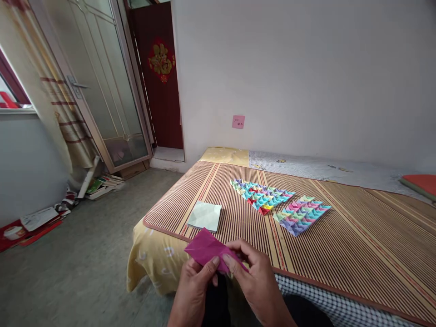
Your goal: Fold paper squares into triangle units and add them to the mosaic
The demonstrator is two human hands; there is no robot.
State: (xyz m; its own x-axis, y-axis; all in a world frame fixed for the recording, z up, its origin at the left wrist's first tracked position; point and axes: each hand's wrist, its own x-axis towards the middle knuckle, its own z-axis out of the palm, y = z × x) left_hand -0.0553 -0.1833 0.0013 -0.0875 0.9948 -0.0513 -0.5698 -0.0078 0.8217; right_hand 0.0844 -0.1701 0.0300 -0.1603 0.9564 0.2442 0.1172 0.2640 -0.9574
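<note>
A magenta sheet of origami paper (206,245), partly folded, is held in front of me above the bed's near edge. My left hand (197,284) pinches its lower edge, thumb on top. On the right side, my right hand (254,272) grips the same paper between thumb and fingers. Both thumbs lie close together on it. Just beyond lies a stack of pale green paper squares (205,216). Farther back are two groups of folded multicoloured paper pieces, one long group (262,194) and one smaller group (301,215), set in neat rows.
A striped bamboo mat (361,245) covers the bed, over a yellow sheet (153,250). A red cushion (420,184) sits at the far right. Books (104,185) and papers lie on the floor at left, near a glass door (102,81). A pink note (238,121) is on the wall.
</note>
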